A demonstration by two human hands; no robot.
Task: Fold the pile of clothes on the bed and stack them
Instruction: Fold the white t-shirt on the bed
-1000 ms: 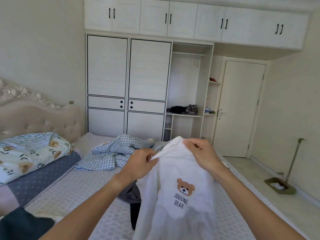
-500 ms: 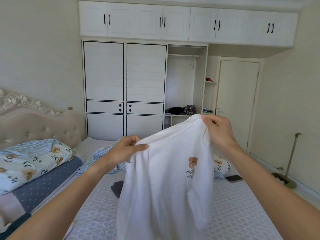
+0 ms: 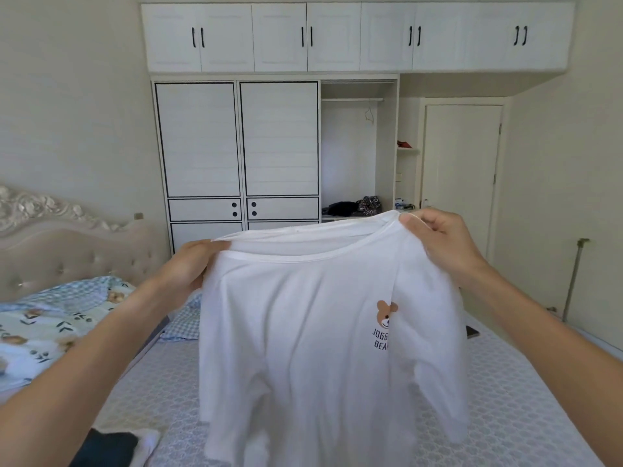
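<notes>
A white T-shirt (image 3: 303,338) with a small brown bear print hangs in the air above the bed (image 3: 526,419), spread wide with its front towards me. My left hand (image 3: 188,267) pinches its left shoulder beside the collar. My right hand (image 3: 438,241) grips the right shoulder, held a little higher. The shirt hides most of the remaining clothes pile; only a blue checked cloth (image 3: 183,323) shows behind its left edge. A dark garment on a white one (image 3: 111,446) lies at the bed's near left corner.
A padded headboard (image 3: 67,251) and floral pillows (image 3: 43,328) are on the left. A dark phone (image 3: 472,332) lies at the bed's right edge. White wardrobes (image 3: 236,143) and a closed door (image 3: 462,170) fill the far wall. A pole (image 3: 573,278) leans on the right.
Both hands lifted the T-shirt off the bed and moved apart, stretching the bunched cloth out by its shoulders. The bear print swung to the right side.
</notes>
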